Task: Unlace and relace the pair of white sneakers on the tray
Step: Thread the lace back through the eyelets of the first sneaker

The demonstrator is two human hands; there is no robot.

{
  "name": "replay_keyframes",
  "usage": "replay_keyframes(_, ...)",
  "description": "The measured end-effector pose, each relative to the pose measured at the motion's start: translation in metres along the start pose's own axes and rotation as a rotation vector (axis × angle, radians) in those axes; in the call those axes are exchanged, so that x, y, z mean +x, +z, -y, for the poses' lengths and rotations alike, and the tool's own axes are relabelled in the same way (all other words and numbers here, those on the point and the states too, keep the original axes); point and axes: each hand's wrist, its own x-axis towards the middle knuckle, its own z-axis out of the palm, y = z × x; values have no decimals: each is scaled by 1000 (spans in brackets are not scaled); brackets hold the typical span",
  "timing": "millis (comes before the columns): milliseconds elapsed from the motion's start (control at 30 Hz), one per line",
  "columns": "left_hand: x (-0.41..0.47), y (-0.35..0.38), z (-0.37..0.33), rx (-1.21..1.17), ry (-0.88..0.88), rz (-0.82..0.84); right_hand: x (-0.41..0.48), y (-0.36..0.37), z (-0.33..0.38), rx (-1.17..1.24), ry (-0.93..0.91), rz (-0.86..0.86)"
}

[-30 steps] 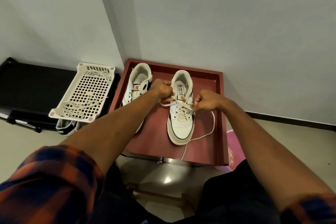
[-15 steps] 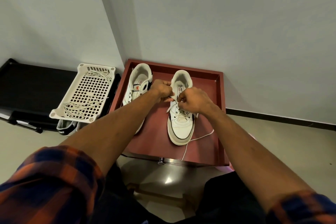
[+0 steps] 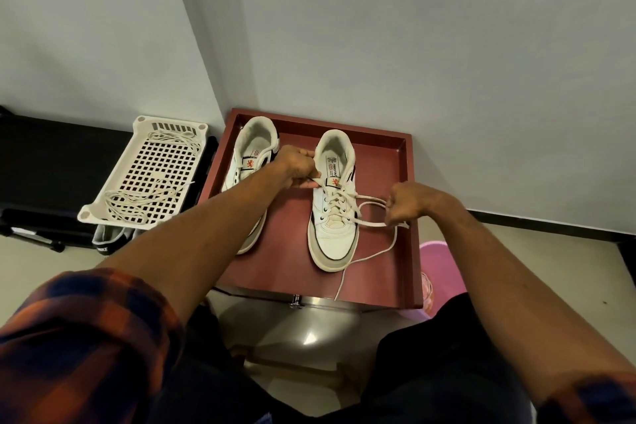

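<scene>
Two white sneakers stand heel-away on a dark red tray (image 3: 407,217). The right sneaker (image 3: 332,234) is laced through most eyelets; its white lace (image 3: 370,213) loops out to the right and one end trails over the tray's front edge. My left hand (image 3: 297,165) grips the lace at the sneaker's upper left eyelets. To the right of the shoe, my right hand (image 3: 407,205) pinches the lace and holds it stretched away from the eyelets. The left sneaker (image 3: 253,162) lies partly hidden under my left forearm and shows no lace.
A white perforated basket (image 3: 148,175) with a loose lace in it sits left of the tray on a black bench. A dark shoe (image 3: 110,239) lies beneath it. Something pink (image 3: 442,265) sits at the tray's right front corner. Walls stand close behind.
My right hand was at the shoe's eyelets half a second ago; it has pulled out to the right, drawing the lace into a loop. My left hand has stayed at the upper eyelets.
</scene>
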Motion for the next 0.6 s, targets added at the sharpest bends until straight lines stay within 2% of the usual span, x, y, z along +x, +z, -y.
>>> replay_keyframes(133, -1, 3, 1, -1, 9, -7, 1, 0, 5, 83, -20, -130)
replay_keyframes(300, 2, 5, 6, 104, 100, -49, 12, -2, 30, 259, -70, -450)
replay_keyframes(400, 2, 8, 10, 451, 342, -202, 18, 1, 47, 325, 43, -635)
replay_keyframes(500, -6, 12, 13, 832, 678, -325, 30, 1, 57, 457, 161, -668)
replay_keyframes(600, -13, 16, 18, 1112, 846, -219, 37, -3, 63, 553, 193, -625)
